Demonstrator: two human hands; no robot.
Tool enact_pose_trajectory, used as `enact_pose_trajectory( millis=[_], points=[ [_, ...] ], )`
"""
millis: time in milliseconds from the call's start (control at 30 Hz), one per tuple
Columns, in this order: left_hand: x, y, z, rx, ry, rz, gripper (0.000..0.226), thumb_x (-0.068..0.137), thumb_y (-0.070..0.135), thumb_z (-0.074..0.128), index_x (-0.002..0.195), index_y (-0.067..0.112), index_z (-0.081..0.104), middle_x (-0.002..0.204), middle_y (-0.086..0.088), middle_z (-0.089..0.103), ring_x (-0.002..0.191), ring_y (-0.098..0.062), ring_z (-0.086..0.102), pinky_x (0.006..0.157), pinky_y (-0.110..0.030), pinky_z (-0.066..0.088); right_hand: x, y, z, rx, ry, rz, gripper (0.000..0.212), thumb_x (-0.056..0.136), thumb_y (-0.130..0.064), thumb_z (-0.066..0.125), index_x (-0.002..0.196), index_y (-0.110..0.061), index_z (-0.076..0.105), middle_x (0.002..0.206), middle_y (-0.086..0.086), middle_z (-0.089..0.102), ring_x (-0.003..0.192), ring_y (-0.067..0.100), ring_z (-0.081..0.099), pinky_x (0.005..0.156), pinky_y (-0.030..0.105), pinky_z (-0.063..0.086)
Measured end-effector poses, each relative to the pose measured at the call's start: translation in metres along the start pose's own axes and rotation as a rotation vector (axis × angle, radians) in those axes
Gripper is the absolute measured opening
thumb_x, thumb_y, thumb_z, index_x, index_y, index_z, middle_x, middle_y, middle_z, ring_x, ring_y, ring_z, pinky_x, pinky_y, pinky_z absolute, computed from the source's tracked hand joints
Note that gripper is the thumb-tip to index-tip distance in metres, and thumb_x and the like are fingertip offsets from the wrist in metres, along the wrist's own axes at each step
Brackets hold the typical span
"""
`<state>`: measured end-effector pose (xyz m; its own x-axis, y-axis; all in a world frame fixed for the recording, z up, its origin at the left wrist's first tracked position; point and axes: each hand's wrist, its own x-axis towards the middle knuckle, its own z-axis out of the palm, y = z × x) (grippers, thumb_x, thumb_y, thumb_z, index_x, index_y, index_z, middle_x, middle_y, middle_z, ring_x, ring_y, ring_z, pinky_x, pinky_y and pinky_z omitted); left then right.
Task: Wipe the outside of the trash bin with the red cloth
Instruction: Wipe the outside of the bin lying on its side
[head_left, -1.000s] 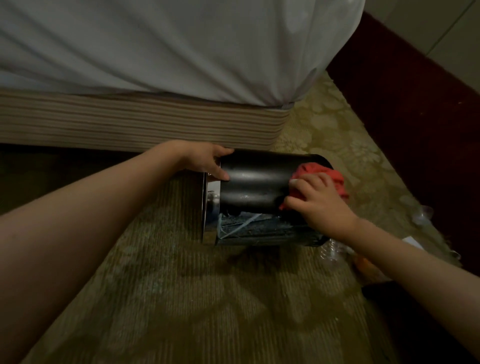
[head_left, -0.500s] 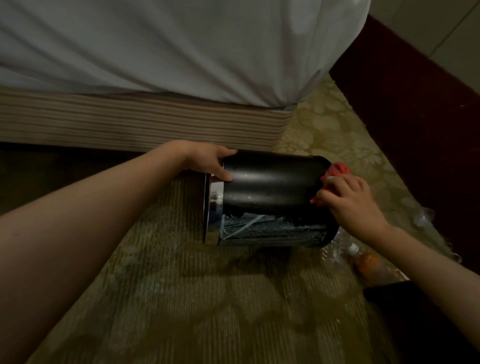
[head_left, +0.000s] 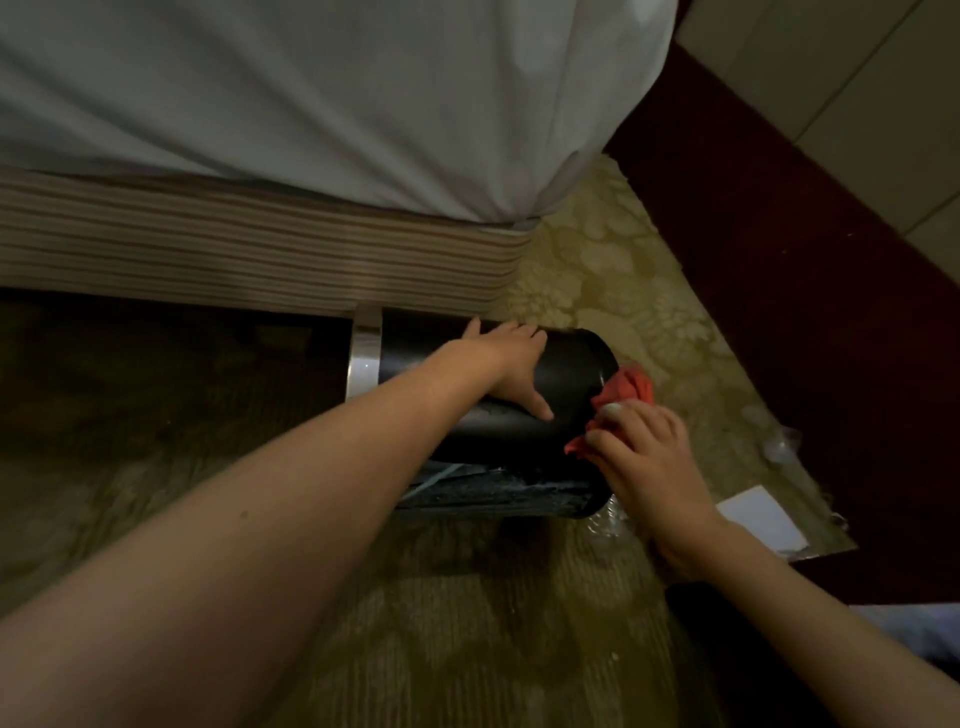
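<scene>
The trash bin (head_left: 569, 371) lies on its side on the carpet (head_left: 467, 623) beside the bed (head_left: 311, 104); it looks smooth, light and likely to roll. My left hand (head_left: 506, 364) steadies its wall, grip open and flat. My right hand (head_left: 649, 462) pinches the soft red cloth (head_left: 626, 389) against its end.

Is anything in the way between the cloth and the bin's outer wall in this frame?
Only the left hand, spread flat on the trash bin's upper side. The right hand holds the red cloth at the bin's right end, with nothing visible between them.
</scene>
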<state>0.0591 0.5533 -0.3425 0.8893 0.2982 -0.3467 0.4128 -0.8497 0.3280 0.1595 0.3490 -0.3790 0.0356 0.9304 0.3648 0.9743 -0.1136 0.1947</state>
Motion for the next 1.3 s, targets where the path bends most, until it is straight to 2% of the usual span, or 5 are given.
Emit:
enact_pose_trajectory(
  millis=[133, 367, 633, 1100, 1300],
  points=[
    [0.002, 0.000, 0.000, 0.029, 0.003, 0.017, 0.102, 0.077, 0.056, 0.063, 0.149, 0.016, 0.005, 0.158, -0.001, -0.001, 0.145, -0.020, 0.001, 0.113, -0.056, 0.002, -0.005, 0.005, 0.005, -0.042, 0.019, -0.059, 0.017, 0.080, -0.021, 0.059, 0.090, -0.012, 0.070, 0.104, 0.013, 0.065, 0.106, 0.030, 0.051, 0.084, 0.048, 0.043],
    [0.006, -0.006, 0.005, 0.005, 0.028, 0.019, 0.102, 0.076, 0.058, 0.062, 0.149, 0.018, 0.004, 0.158, 0.001, 0.000, 0.145, -0.018, 0.000, 0.113, -0.054, -0.001, 0.076, 0.016, 0.011, 0.157, -0.069, 0.582, 0.024, 0.092, -0.034, 0.052, 0.103, -0.015, 0.062, 0.109, 0.009, 0.052, 0.105, 0.030, 0.044, 0.083, 0.046, 0.043],
    [0.016, -0.017, 0.000, -0.036, 0.042, 0.013, 0.101, 0.074, 0.061, 0.061, 0.149, 0.021, 0.007, 0.158, 0.003, 0.006, 0.144, -0.016, 0.007, 0.113, -0.052, 0.001, -0.008, -0.008, 0.009, 0.196, -0.020, 0.367, 0.018, 0.086, -0.024, 0.058, 0.094, -0.012, 0.069, 0.103, 0.011, 0.056, 0.096, 0.032, 0.050, 0.074, 0.034, 0.040],
    [0.015, -0.021, 0.005, -0.037, 0.079, 0.014, 0.094, 0.078, 0.061, 0.057, 0.149, 0.025, 0.007, 0.158, 0.002, 0.003, 0.145, -0.018, 0.005, 0.113, -0.052, 0.002, 0.103, 0.033, 0.025, 0.168, -0.104, 0.584, 0.018, 0.092, -0.029, 0.054, 0.105, -0.017, 0.059, 0.112, 0.011, 0.047, 0.107, 0.031, 0.039, 0.084, 0.039, 0.037],
    [0.016, -0.023, 0.003, -0.056, 0.071, 0.010, 0.094, 0.078, 0.063, 0.056, 0.149, 0.026, 0.008, 0.158, 0.002, 0.004, 0.145, -0.018, 0.005, 0.113, -0.051, 0.002, 0.015, 0.007, 0.025, 0.286, 0.040, 0.495, 0.012, 0.089, -0.022, 0.058, 0.097, -0.015, 0.063, 0.103, 0.005, 0.049, 0.093, 0.023, 0.041, 0.074, 0.037, 0.042]
  ],
)
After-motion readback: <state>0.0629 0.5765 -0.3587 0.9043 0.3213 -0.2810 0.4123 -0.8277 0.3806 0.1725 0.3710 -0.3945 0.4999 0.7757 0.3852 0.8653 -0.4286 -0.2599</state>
